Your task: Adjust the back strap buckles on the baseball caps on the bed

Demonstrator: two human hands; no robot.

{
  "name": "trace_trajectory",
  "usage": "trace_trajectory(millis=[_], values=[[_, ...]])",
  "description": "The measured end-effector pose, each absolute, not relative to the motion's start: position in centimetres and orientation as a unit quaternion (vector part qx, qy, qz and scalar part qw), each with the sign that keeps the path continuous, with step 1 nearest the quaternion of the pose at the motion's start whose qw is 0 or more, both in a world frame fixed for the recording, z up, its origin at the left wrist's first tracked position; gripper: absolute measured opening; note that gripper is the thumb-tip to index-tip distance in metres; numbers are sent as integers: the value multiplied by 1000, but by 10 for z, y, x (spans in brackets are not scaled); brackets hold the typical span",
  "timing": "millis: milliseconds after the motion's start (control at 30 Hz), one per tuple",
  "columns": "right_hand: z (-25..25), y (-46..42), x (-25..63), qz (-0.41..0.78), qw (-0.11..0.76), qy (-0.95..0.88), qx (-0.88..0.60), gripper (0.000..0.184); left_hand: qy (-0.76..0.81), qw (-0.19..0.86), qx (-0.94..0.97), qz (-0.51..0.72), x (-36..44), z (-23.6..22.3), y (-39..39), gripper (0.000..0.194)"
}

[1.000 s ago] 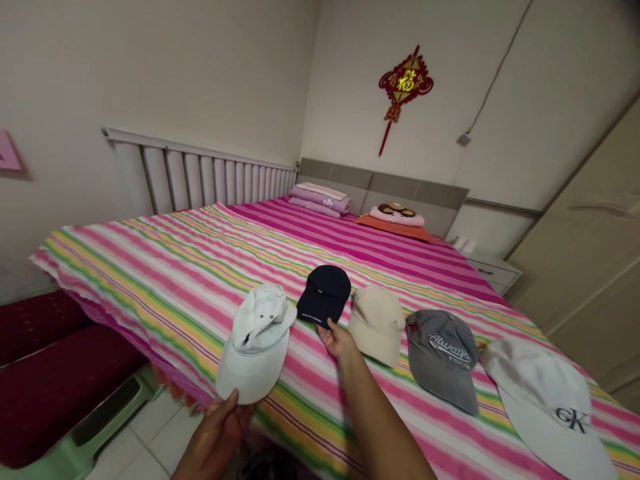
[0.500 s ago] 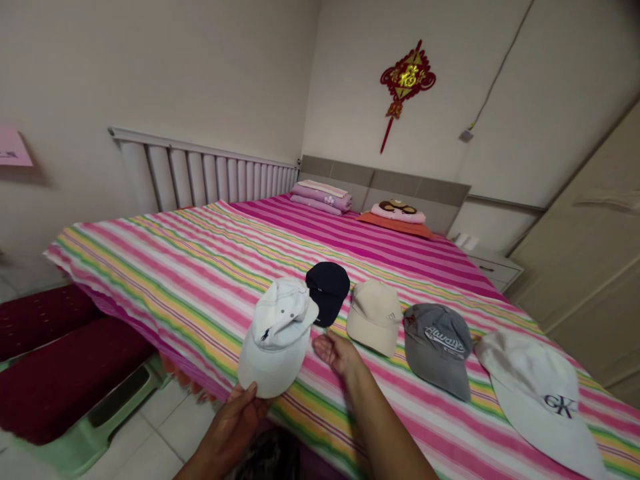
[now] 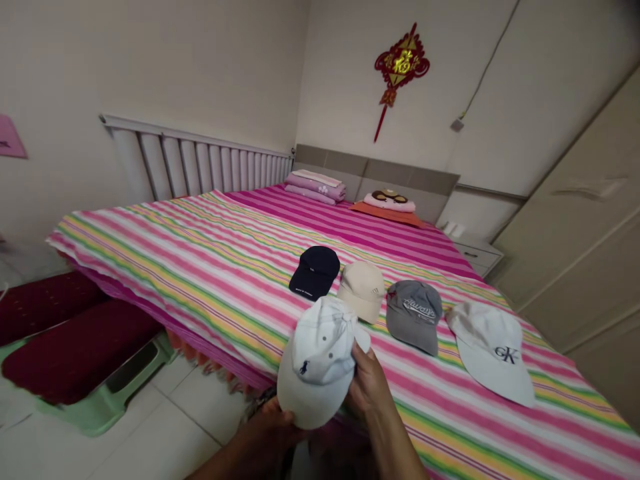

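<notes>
Both my hands hold a pale blue-white cap (image 3: pixel 319 357) lifted off the bed, close in front of me. My left hand (image 3: pixel 278 427) grips its brim from below. My right hand (image 3: pixel 369 383) clasps the right side of its crown. Behind it, a row of caps lies on the striped bedspread (image 3: pixel 200 253): a navy cap (image 3: pixel 314 272), a beige cap (image 3: pixel 361 289), a grey cap (image 3: pixel 414 313) with white lettering, and a white cap (image 3: pixel 493 350) with a dark logo.
The bed edge runs diagonally below the caps. A dark red cushioned bench on a green base (image 3: pixel 75 347) stands at the left on the tiled floor. Folded bedding (image 3: pixel 315 187) and a pillow (image 3: pixel 389 203) lie at the headboard. A cupboard (image 3: pixel 580 240) is at the right.
The pale cap came off the bed's left side toward me. My right hand left the navy cap and took hold of the pale cap's side. The view pulled back from the bed.
</notes>
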State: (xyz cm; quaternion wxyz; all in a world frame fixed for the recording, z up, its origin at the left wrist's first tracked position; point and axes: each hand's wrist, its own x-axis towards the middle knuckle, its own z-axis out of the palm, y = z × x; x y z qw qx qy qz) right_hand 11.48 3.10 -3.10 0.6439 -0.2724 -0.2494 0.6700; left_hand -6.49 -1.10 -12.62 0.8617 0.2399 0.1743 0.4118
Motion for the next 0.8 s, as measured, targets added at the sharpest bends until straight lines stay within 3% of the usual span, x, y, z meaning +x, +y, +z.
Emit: trace_trajectory(millis=[200, 433, 800], values=[[-27, -18, 138, 667, 635, -261, -289, 33, 167, 889, 258, 340, -78, -106, 15, 40], [-36, -54, 156, 641, 588, -338, -359, 33, 145, 903, 314, 255, -41, -80, 32, 56], [-34, -91, 171, 657, 585, -328, -345, 49, 69, 912, 292, 279, -19, -55, 25, 40]])
